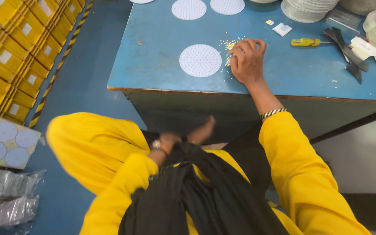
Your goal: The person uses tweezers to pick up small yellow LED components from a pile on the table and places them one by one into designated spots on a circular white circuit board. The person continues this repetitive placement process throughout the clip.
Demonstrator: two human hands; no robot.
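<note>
- The right hand (247, 61) rests on the blue table (153, 65), fingers curled down and pinching at a scatter of small pale yellow bits (228, 45); whether one bit is actually held between the fingertips cannot be told from this view.
- Just left of that hand lies a round white perforated disc (200, 60), flat on the table and apart from the fingers. Its holes look unfilled, though the picture is too coarse to be sure.
- Two more perforated discs (189, 8) lie farther back on the table, also looking bare.
- The left hand (196, 132) is down below the table edge near the lap, blurred; its fingers seem loosely extended and hold nothing visible.
- Judging by this, the work sits at an early stage: the bits are loose in their little heap, the near disc looks untouched, and the rest of the discs wait.
- A yellow-handled screwdriver (305, 42) and dark scissors (347, 52) lie to the right, well apart from the hand, unused.
- Stacks of white discs (305, 11) stand at the far right edge.
</note>
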